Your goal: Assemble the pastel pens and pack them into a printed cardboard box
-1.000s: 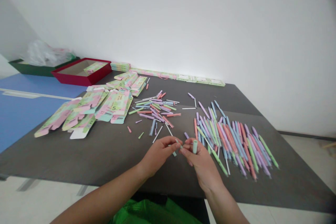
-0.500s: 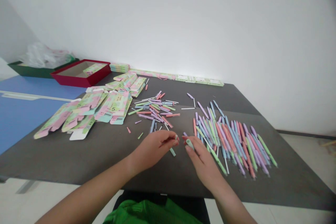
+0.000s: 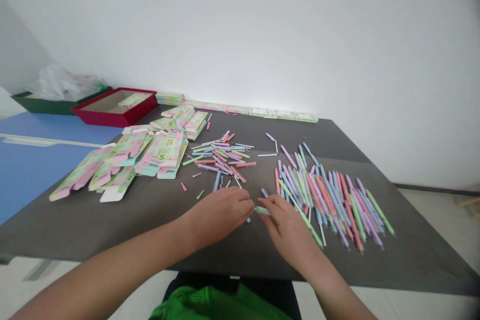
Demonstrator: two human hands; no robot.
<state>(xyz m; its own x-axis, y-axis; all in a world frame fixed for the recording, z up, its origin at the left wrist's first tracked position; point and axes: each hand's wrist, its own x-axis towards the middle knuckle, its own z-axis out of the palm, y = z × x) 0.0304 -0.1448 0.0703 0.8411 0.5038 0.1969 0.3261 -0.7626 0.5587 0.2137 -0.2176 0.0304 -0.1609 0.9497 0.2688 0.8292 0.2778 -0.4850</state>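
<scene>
Between my hands is a light green pen barrel (image 3: 262, 210), lying roughly level. The fingers of my right hand (image 3: 287, 220) are closed around its right part. My left hand (image 3: 225, 210) is closed in a pinch at the barrel's left end, and its fingers hide the small piece there. A pale green part (image 3: 248, 219) lies on the table just beyond my left fingertips, partly covered. Right of my right hand spreads a pile of pastel pens (image 3: 330, 195). Loose coloured pen parts and white refills form a heap (image 3: 223, 155) ahead of my left hand.
Flattened and folded pastel cartons (image 3: 165, 152) cover the left of the dark table (image 3: 150, 230). Behind them stand a red box (image 3: 108, 117) and a green tray (image 3: 52, 105) holding clear plastic bags. A row of small cartons (image 3: 262, 112) lines the wall.
My hands have come together: the left fingers now meet the barrel's end. My right hand has turned the barrel from pointing its open end at me to lying sideways.
</scene>
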